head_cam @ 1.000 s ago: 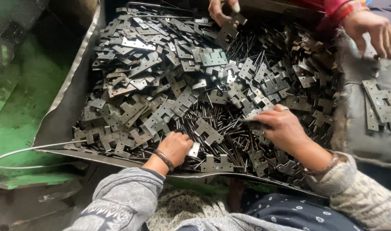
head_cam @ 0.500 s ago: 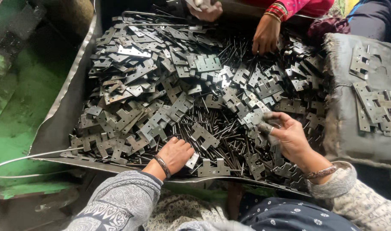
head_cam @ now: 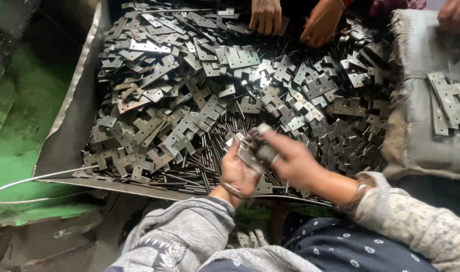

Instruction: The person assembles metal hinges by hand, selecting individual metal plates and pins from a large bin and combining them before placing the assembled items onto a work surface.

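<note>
Work in hand: fitting hinge plates together by hand over a big metal tray [head_cam: 69, 136] heaped with loose parts.

Left hand [head_cam: 238, 174]: raised just above the near edge of the tray, fingers curled up round a hinge plate [head_cam: 251, 156]; the grip is clamped on it from below.

Right hand [head_cam: 290, 158]: meets the left from the right side, fingertips pinched on the same plate or on a second piece against it; motion blur hides which.

Where the plate lies: between the two hands, lifted clear of the pile, touching both palms' fingers, above the thin pins [head_cam: 210, 151].

Done so far: on the cloth-covered block [head_cam: 416, 131] to the right lie a few joined hinges [head_cam: 451, 103], well apart from the hands; I judge these finished.

Left to do: the heap of loose plates [head_cam: 189, 90] fills nearly the whole tray, with pins scattered under it, so most of the work looks to be ahead.

Others: two hands of another person [head_cam: 290, 20] reach into the far edge of the heap; a third hand [head_cam: 454, 15] shows at the top right corner.

Near edge: a wire loop [head_cam: 18, 189] sticks out from the tray's left corner over the green floor [head_cam: 18, 126].
</note>
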